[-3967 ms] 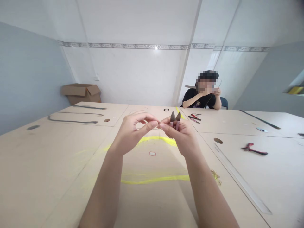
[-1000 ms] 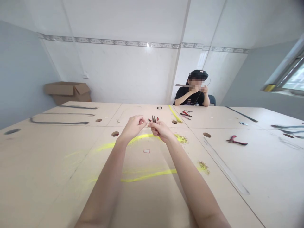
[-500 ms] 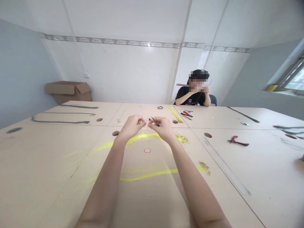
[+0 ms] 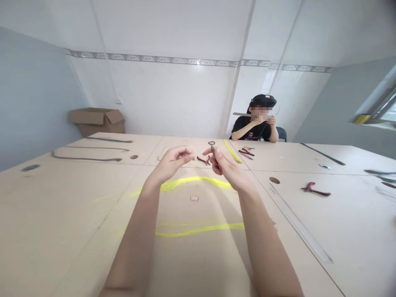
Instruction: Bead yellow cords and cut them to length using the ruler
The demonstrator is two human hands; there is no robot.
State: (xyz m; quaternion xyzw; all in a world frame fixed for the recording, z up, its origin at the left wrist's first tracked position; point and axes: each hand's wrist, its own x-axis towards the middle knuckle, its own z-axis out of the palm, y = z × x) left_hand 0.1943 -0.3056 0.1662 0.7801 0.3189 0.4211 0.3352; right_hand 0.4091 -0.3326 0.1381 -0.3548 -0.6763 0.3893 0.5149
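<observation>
My left hand (image 4: 173,161) is raised over the table with thumb and fingertips pinched; whatever it pinches is too fine to make out. A small gap separates it from my right hand (image 4: 227,167), which is closed round a small pair of cutters (image 4: 213,151); their dark tip points up and looks thin, seen edge-on. Below both hands a bundle of yellow wire (image 4: 192,180) arcs across the beige table (image 4: 62,214), and a second yellow strand (image 4: 201,228) lies nearer me. A small red-edged tag (image 4: 194,198) lies between the two strands.
Red pliers (image 4: 204,159) lie just behind my hands, and another red pair (image 4: 315,190) at right beside a long metal ruler (image 4: 305,233). A black ring (image 4: 211,142), black cables (image 4: 86,158) and more tools (image 4: 246,152) lie farther off. A person (image 4: 255,126) sits opposite. A cardboard box (image 4: 97,119) stands back left.
My hands have drawn slightly apart. The right hand has turned, so the cutters now show edge-on with the tip upward. The view has shifted a little.
</observation>
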